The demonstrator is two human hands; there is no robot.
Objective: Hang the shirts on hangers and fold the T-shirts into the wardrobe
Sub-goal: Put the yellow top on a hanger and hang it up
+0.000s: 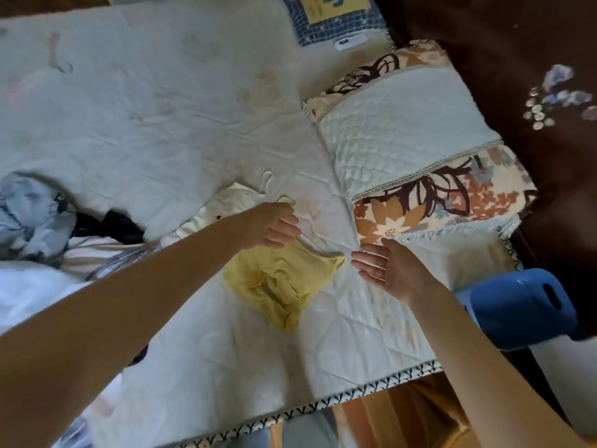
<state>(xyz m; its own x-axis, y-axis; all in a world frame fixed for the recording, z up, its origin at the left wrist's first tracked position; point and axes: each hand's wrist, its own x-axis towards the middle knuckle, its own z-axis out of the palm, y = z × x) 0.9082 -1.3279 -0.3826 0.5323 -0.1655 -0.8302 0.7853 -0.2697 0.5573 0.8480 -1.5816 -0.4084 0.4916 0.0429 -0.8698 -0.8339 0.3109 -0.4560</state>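
A small yellow T-shirt (277,282) lies crumpled on the pale quilted bed cover (181,130), near the middle of the view. My left hand (277,226) pinches the shirt's upper edge, which stretches as a thin line toward its right corner. My right hand (387,270) hovers flat and open just right of that corner, fingers apart, touching nothing I can see. Behind the left hand lies a cream garment (226,202) with a white hanger hook (266,181) poking out above it.
A heap of clothes, light blue patterned (29,215), black and striped, lies at the left. A folded floral quilt (416,150) sits at the right. A blue plastic stool (517,305) stands beside the bed edge (323,402). A dark floral surface fills the far right.
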